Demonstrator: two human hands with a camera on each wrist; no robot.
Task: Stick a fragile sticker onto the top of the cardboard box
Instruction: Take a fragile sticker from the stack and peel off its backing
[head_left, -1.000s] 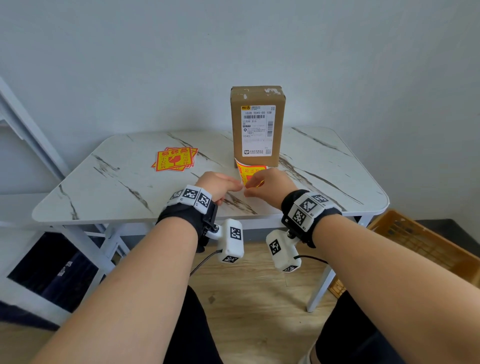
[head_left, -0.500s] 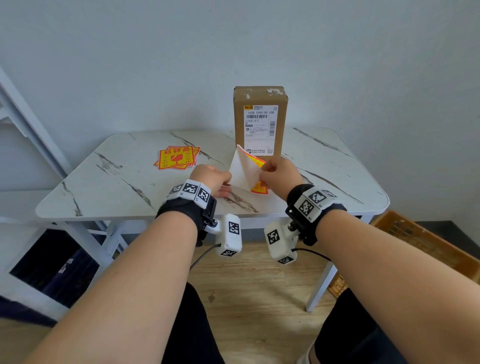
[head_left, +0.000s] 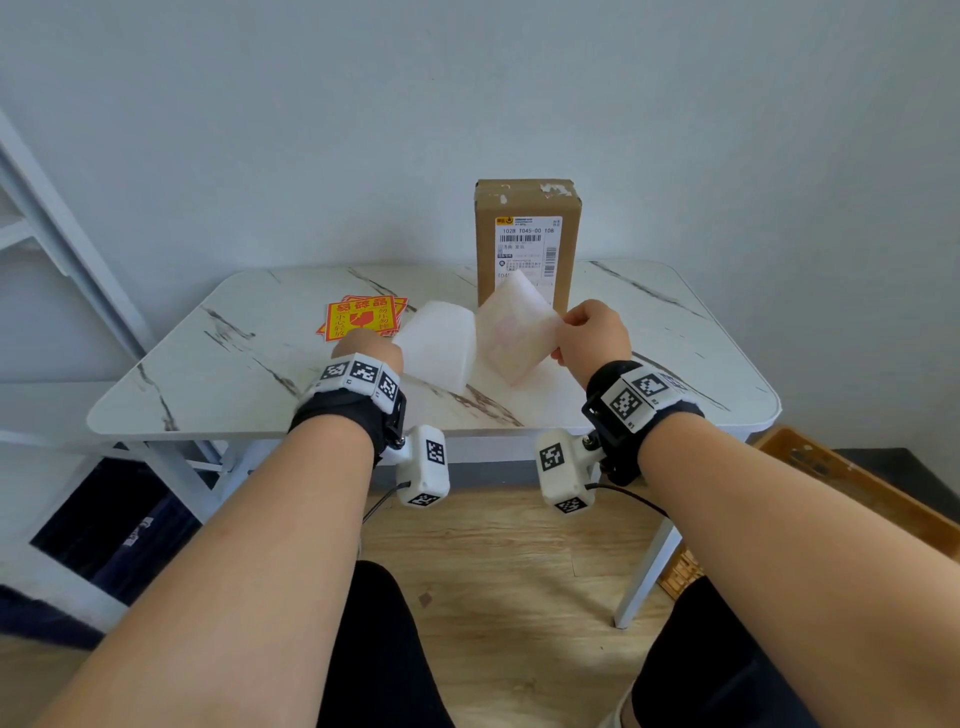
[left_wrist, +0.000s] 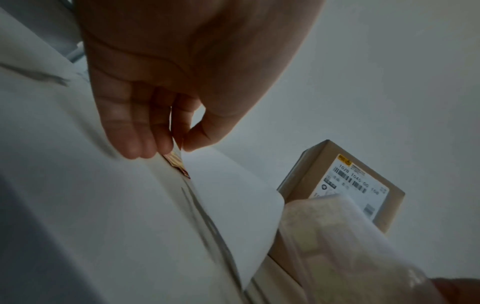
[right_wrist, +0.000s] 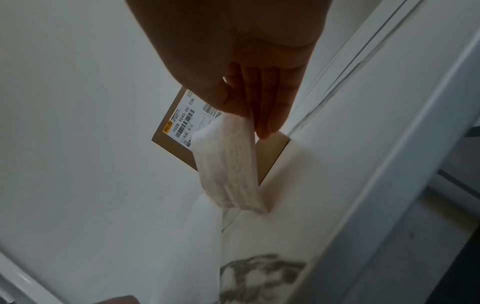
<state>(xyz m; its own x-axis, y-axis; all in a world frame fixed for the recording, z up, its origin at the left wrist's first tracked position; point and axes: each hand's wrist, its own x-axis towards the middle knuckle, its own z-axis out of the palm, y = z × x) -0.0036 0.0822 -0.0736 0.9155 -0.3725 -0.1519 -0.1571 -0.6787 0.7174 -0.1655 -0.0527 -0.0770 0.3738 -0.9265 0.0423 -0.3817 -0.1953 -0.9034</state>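
A tall cardboard box (head_left: 527, 244) with a white shipping label stands upright at the back of the marble table (head_left: 234, 374). My left hand (head_left: 371, 343) pinches a corner of the white backing paper (head_left: 441, 343) between thumb and fingers (left_wrist: 145, 144). My right hand (head_left: 563, 332) pinches the peeled fragile sticker (head_left: 514, 338), whose pale back faces me in front of the box's lower part. Sticker and backing still meet along one low edge. In the wrist views the backing paper (left_wrist: 233, 195), the sticker (right_wrist: 228, 164) and the box (right_wrist: 176, 131) show beyond the fingers.
A fanned pile of red-and-yellow fragile stickers (head_left: 363, 317) lies on the table left of the box. A white shelf frame (head_left: 62, 249) stands at the left. An orange crate (head_left: 857, 493) sits on the wooden floor at the right, and the wall is close behind the box.
The hands have risen and pulled apart. The left took the white backing to the left, the right drew the sticker off it to the right, turning its pale back toward me.
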